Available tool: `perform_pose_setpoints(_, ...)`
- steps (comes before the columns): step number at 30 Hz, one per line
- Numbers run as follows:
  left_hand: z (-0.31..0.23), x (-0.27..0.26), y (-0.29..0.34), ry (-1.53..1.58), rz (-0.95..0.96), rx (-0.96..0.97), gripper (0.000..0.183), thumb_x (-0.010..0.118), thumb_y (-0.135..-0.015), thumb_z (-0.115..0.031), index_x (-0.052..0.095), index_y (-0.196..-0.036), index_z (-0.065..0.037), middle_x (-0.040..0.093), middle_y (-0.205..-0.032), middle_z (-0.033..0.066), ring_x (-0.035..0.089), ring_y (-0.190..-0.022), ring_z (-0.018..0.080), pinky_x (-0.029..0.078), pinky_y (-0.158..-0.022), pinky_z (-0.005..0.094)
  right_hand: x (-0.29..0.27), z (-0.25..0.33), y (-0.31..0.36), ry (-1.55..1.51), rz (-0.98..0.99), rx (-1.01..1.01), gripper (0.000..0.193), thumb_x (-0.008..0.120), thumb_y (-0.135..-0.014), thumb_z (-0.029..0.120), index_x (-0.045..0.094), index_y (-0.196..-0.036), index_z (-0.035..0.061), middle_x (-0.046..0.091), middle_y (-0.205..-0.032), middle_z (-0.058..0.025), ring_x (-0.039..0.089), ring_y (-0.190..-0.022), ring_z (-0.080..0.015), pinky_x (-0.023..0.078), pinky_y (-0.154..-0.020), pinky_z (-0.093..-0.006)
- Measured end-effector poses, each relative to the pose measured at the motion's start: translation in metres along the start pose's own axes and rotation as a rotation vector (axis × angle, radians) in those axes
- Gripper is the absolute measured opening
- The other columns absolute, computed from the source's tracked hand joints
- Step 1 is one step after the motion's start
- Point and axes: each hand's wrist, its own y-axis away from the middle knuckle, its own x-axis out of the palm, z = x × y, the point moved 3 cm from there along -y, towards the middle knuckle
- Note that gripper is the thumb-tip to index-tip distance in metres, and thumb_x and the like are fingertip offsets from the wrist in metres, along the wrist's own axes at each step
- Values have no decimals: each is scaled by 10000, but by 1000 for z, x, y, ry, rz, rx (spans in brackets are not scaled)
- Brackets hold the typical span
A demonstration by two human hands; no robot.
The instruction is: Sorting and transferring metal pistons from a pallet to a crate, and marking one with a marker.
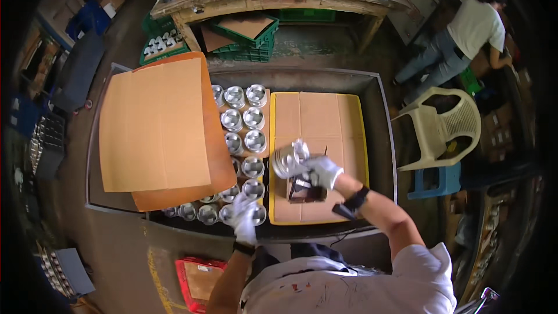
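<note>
My right hand (323,172), in a white glove, grips a silver metal piston (285,161). It holds the piston tilted above the right side of a large metal bin. Just under that hand a small dark box-like device (307,191) rests on a cardboard sheet (314,117) with a yellow edge. My left hand (243,218), gloved too, is over the near rows of pistons (254,141), its fingers stretched out and slightly blurred. It is beside a piston (259,215) near the bin's front edge; whether it touches that piston is unclear.
Loose cardboard sheets (154,125) cover the bin's left part, hiding more pistons. Beyond the bin's rim (302,70) stands a wooden workbench (279,0) with green crates (250,46) below. A person (465,35) bends at the right, near a beige plastic chair (442,128). A red tray (197,282) lies at lower left.
</note>
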Motion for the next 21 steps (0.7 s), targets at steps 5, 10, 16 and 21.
perform_pose_setpoints(5, 83, -97, 41, -799, -983, -368, 607, 616, -917, -236, 346, -1397, 20, 389, -1407, 236, 394, -1284, 343, 390, -1045, 411, -28, 118, -155, 919, -154, -296, 183, 654, -811, 206, 682, -836, 26, 619, -634, -86, 591, -504, -177, 470, -432, -330)
perform_pose_setpoints(10, 134, -93, 36, -732, -1100, -891, 839, 531, -908, -550, 246, -1441, 32, 288, -1462, 287, 354, -1321, 394, 358, -1081, 433, -69, 135, -303, 1229, -455, -319, 249, 600, -750, 164, 693, -928, 17, 689, -919, -213, 667, -905, -362, 523, -785, -419)
perform_pose_setpoints(16, 185, -112, 54, -780, -1202, -784, 711, 548, -938, -442, 295, -1444, -12, 406, -1393, 280, 508, -1179, 412, 467, -954, 451, -58, 139, -373, 1373, -438, -279, 285, 612, -771, 184, 693, -999, 33, 667, -1028, -225, 639, -998, -362, 504, -851, -410)
perform_pose_setpoints(21, 153, -96, 36, -785, -1188, -850, 675, 557, -945, -383, 298, -1435, 2, 431, -1372, 287, 534, -1141, 418, 479, -928, 448, -42, 151, -391, 1464, -437, -403, 275, 602, -776, 181, 702, -1012, 79, 665, -1040, -202, 631, -996, -365, 500, -864, -407)
